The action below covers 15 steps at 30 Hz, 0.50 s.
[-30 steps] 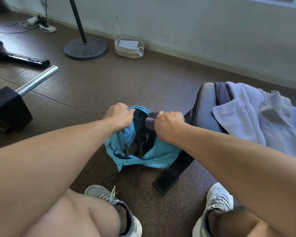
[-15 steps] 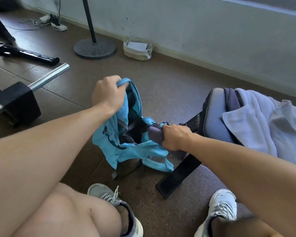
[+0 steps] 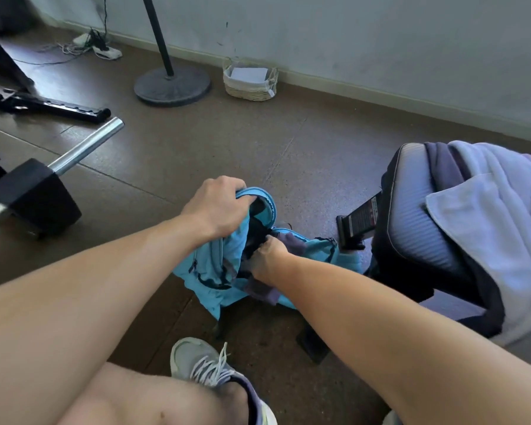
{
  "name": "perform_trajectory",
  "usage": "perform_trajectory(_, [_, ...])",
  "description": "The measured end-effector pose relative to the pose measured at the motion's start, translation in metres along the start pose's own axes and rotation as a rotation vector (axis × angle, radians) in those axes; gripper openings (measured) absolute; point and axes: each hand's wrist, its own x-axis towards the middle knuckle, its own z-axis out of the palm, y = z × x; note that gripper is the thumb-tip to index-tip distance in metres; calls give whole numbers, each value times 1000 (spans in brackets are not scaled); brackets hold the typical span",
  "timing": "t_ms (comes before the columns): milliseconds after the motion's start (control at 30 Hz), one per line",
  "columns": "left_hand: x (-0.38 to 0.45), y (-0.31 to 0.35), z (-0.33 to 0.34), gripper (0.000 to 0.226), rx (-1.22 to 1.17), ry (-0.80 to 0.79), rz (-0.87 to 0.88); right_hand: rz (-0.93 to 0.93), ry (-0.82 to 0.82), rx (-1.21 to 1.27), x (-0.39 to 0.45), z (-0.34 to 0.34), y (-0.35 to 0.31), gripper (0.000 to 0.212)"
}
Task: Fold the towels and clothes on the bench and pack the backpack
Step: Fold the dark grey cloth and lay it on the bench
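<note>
A blue backpack sits on the floor between my legs and the bench. My left hand grips its top rim and holds the opening up. My right hand reaches into the opening, its fingers hidden inside, holding a dark purple folded cloth whose edges show at the mouth of the bag. On the padded bench to the right lies a pale lavender towel over a darker garment.
A barbell and its black block lie on the floor at left. A round stand base, a wicker basket and a power strip with cables sit along the far wall. My shoe is just below the backpack.
My right hand has pushed the purple cloth deeper into the backpack. My left hand still holds the rim, now lower and closer to the right hand.
</note>
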Motion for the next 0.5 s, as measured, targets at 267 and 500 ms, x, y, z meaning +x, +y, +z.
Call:
perform_trajectory(267, [22,-50,-5,36,-64,177,-368,291,-497,198,-23,42,20,57])
perform_trajectory(500, [19,-62,-1,32,-10,35,-414,366,-69,586,-27,11,24,41])
